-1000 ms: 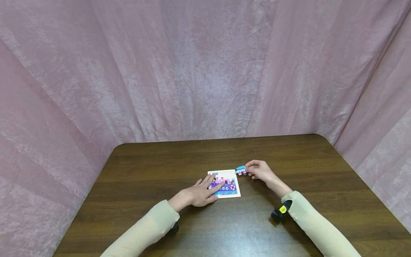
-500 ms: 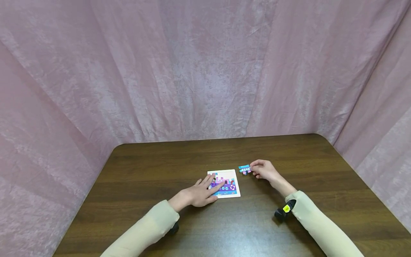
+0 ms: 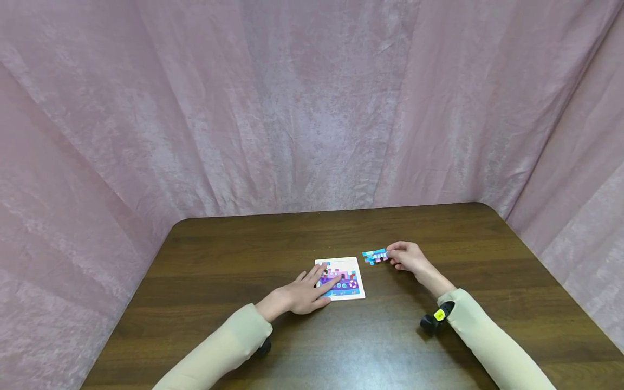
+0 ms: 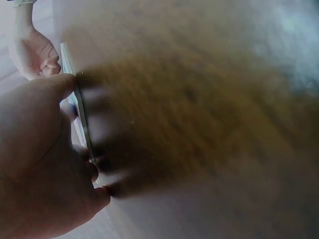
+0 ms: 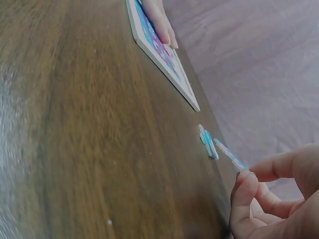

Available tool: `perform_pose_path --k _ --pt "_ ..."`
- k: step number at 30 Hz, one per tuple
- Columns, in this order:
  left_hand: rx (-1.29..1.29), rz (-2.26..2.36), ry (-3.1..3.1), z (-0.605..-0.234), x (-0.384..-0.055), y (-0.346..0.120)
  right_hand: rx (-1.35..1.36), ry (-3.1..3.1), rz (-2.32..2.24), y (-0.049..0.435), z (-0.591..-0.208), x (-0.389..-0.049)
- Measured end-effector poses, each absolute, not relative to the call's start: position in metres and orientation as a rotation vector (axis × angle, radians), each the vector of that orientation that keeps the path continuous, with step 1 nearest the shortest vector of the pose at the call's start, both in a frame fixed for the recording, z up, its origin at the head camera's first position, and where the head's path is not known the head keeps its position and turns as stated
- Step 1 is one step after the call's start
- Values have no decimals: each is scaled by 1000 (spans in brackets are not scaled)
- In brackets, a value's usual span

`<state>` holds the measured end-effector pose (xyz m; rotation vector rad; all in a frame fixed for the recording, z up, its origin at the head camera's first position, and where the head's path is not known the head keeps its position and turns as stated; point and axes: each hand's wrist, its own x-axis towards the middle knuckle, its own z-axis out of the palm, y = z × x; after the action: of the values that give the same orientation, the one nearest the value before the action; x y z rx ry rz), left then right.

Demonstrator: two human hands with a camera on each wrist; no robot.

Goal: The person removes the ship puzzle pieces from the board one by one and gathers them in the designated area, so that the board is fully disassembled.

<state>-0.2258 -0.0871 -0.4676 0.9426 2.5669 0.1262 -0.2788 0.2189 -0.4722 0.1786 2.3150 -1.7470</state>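
My left hand (image 3: pixel 307 292) lies with spread, straight fingers on a jigsaw puzzle in a white frame (image 3: pixel 361 287). The picture shows a pink and purple ship over blue, and white backing shows along its upper part. Right of the frame, my right hand (image 3: pixel 409 258) pinches a blue and pink puzzle piece (image 5: pixel 230 153) by its edge, between thumb and index finger. A second puzzle piece (image 5: pixel 208 143) rests on the table just beside the held one, between it and the frame. In the left wrist view, the left hand (image 4: pixel 40 154) hides most of the frame.
The brown wooden table (image 3: pixel 234 244) extends around the frame on all sides. A pink velvet curtain (image 3: pixel 312 108) hangs behind its far edge. Black wrist cameras sit on both wrists, the right one (image 3: pixel 430 324) close over the tabletop.
My right hand has moved right, taking its puzzle piece away from the frame's upper right corner. A second piece now shows to the left of it. The left hand has stayed still.
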Motion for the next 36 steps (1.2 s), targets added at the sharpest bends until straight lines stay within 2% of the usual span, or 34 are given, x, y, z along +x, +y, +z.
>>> perform_pose_path --k 18,36 --pt "938 151 2554 -469 -226 -88 243 2342 -1750 229 -471 -279" --pt "956 156 2568 -472 -226 -88 161 2637 -1526 232 -473 -277"
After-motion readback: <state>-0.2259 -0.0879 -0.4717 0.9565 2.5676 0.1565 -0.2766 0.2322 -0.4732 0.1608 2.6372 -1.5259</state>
